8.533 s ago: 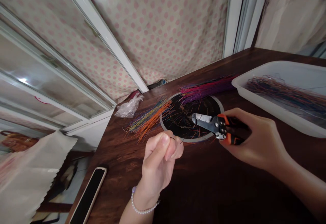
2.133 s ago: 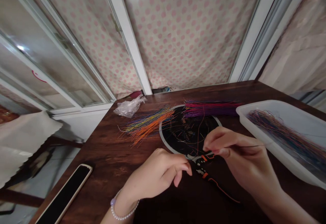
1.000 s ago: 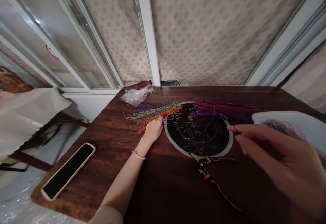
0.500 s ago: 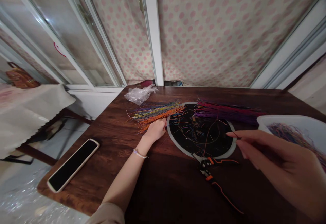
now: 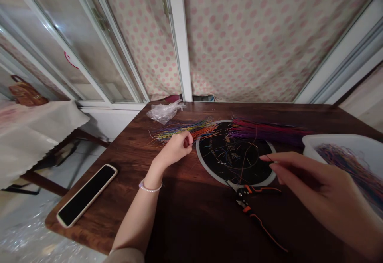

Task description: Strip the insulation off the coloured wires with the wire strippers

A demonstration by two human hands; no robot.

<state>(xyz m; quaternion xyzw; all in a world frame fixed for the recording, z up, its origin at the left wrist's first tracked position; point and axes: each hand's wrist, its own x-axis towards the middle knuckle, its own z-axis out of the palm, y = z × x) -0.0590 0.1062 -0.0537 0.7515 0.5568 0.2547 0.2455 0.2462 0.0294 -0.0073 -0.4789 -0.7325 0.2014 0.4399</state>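
My right hand [image 5: 308, 175] comes in from the right, with its fingertips pinching a short thin dark wire [image 5: 269, 157] above the edge of a round black mat [image 5: 236, 163] with a white rim. My left hand [image 5: 176, 147] is curled at the near end of a multicoloured wire bundle [image 5: 185, 129], and I cannot tell whether it holds a strand. Orange-handled wire cutters [image 5: 243, 197] lie shut at the mat's near rim, touched by neither hand. A magenta and purple wire bundle [image 5: 266, 132] lies across the far side of the mat.
A white plastic tray [image 5: 338, 143] holding tangled coloured wires stands at the table's right. A black phone [image 5: 86, 195] lies near the left edge of the dark wooden table [image 5: 119, 223]. A crumpled plastic bag [image 5: 164, 112] sits at the far edge.
My left hand has lifted off the wire bundle and curled, drawing back toward me. My right hand has shifted slightly left with its wire. The cutters have not visibly moved.
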